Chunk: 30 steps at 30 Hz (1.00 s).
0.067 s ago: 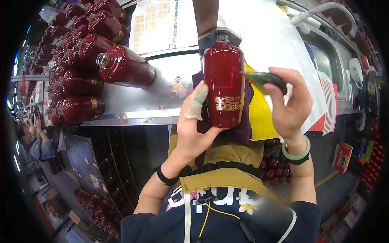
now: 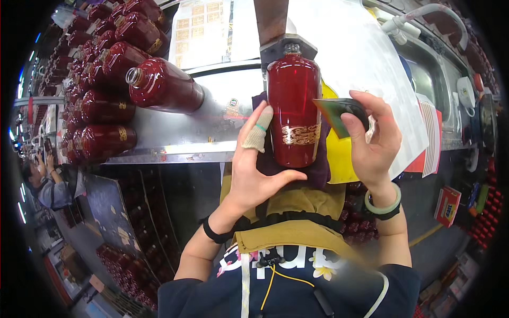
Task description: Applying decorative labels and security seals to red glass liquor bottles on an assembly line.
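Note:
A dark red glass bottle (image 2: 293,100) with a gold patterned band lies neck-away in front of me, on a dark purple cloth (image 2: 318,177). Along its left side is my left hand (image 2: 252,172), open, index finger stretched out in a knitted finger cover (image 2: 258,132) and thumb spread below the base. The fingertips are close to the glass; contact is hard to make out. My right hand (image 2: 375,143) pinches a thin scraper (image 2: 339,117), dark green with a black grip. One corner of its blade points at the bottle's right side, at or very near it.
Another red bottle (image 2: 164,86) stands left on the metal table (image 2: 222,114), before many more. Sheets of gold labels (image 2: 196,26) lie at the back. White sheeting (image 2: 360,58) and a yellow sheet (image 2: 340,159) are to the right, beside a sink (image 2: 429,74). A person (image 2: 50,183) works far left.
My left thumb has come away from the bottle's base and stretched out. The scraper has turned, showing more of its green face, and my right hand has shifted slightly left.

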Tool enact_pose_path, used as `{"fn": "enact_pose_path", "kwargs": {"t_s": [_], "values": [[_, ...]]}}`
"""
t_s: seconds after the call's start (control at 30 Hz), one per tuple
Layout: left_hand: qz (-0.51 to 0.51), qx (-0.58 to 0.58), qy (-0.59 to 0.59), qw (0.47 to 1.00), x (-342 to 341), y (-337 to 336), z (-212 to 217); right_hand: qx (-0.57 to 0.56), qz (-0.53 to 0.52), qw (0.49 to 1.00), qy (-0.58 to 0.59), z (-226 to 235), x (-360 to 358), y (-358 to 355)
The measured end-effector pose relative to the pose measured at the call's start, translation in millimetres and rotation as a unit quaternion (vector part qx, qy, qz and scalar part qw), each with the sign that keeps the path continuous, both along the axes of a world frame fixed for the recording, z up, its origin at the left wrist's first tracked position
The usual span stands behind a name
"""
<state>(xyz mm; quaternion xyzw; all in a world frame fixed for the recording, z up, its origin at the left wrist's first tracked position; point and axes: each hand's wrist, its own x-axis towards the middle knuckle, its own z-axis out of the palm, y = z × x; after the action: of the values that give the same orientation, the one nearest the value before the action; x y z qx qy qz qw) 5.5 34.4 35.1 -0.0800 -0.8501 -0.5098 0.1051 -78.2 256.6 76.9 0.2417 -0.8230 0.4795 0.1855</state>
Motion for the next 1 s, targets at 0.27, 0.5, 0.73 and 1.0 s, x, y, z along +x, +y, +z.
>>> {"fn": "enact_pose_path", "kwargs": {"t_s": [0.27, 0.5, 0.73, 1.0], "values": [[0.038, 0.333, -0.131, 0.933, -21, 22, -2, -0.118, -0.033, 0.976, -0.182, -24, 35, -8], [0.027, 0.319, -0.175, 0.931, -18, 21, -4, -0.164, -0.026, 0.956, -0.242, -25, 48, -14], [0.106, 0.338, -0.084, 0.931, -23, 34, -4, -0.169, -0.021, 0.954, -0.248, -23, 47, -17], [0.030, 0.325, -0.144, 0.934, -18, 23, -3, -0.165, -0.021, 0.954, -0.250, -19, 49, -18]]}}
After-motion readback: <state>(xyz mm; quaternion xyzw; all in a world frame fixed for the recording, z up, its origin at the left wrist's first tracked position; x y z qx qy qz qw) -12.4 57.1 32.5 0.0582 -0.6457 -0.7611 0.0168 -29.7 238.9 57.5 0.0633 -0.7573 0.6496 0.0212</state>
